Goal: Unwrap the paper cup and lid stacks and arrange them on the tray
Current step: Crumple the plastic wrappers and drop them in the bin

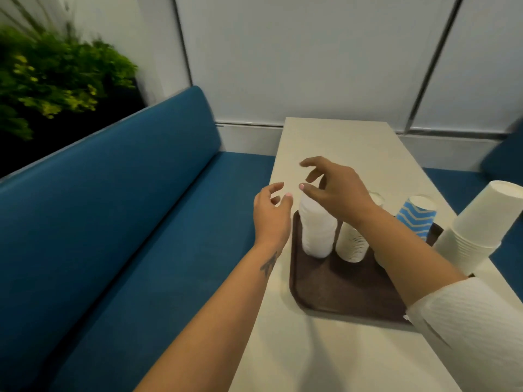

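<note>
A dark brown tray (pixel 339 292) lies on the white table. At its far left corner stands a tall white lid stack (pixel 315 227). Beside it on the tray is an upside-down stack of cream paper cups (pixel 352 243), and further right a blue-and-white striped cup stack (pixel 416 219). My right hand (pixel 336 188) hovers just over the top of the lid stack, fingers spread and loosely curved, holding nothing. My left hand (pixel 271 213) floats left of that stack, fingers relaxed, not touching it. Whether any wrap is still on the lid stack cannot be made out.
A large stack of white paper cups (pixel 478 224) leans at the right side of the table (pixel 339 142), by my right sleeve. A blue bench seat (pixel 141 222) runs along the table's left side, with green plants (pixel 56 80) behind it.
</note>
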Available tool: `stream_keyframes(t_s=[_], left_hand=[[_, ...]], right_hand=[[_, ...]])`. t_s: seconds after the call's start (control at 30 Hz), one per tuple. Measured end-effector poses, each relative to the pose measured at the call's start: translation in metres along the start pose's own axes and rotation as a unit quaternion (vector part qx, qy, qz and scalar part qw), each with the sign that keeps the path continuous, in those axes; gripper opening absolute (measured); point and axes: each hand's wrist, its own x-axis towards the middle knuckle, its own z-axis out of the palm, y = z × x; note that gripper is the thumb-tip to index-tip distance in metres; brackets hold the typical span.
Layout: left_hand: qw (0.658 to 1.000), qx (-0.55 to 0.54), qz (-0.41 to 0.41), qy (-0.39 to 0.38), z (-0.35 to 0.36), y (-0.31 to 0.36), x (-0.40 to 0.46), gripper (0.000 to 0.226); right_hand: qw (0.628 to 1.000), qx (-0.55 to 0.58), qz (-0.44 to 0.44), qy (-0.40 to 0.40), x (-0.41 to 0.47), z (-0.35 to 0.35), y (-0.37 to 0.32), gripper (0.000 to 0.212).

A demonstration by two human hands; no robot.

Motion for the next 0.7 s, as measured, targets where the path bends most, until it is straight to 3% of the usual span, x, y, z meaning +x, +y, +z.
stream_keyframes(t_s=[0.13, 0.27, 0.47, 0.7], left_hand=[[0.998, -0.004, 0.052, 0.029, -0.023, 0.006, -0.025, 0.037], [0.994, 0.004, 0.080, 0.077, -0.051, 0.010, -0.058, 0.038], [0.983, 0.026, 0.085, 0.162, -0.105, 0.004, -0.122, 0.036], [0.953, 0.076, 0.067, 0.285, -0.196, -0.019, -0.206, 0.025]], right_hand=[[0.997, 0.058, -0.030, 0.040, -0.021, 0.004, -0.020, 0.052], [0.990, 0.118, -0.067, 0.026, -0.044, 0.014, -0.043, 0.048], [0.971, 0.200, -0.124, -0.040, -0.085, 0.038, -0.095, 0.041], [0.926, 0.292, -0.159, -0.178, -0.149, 0.096, -0.173, 0.028]])
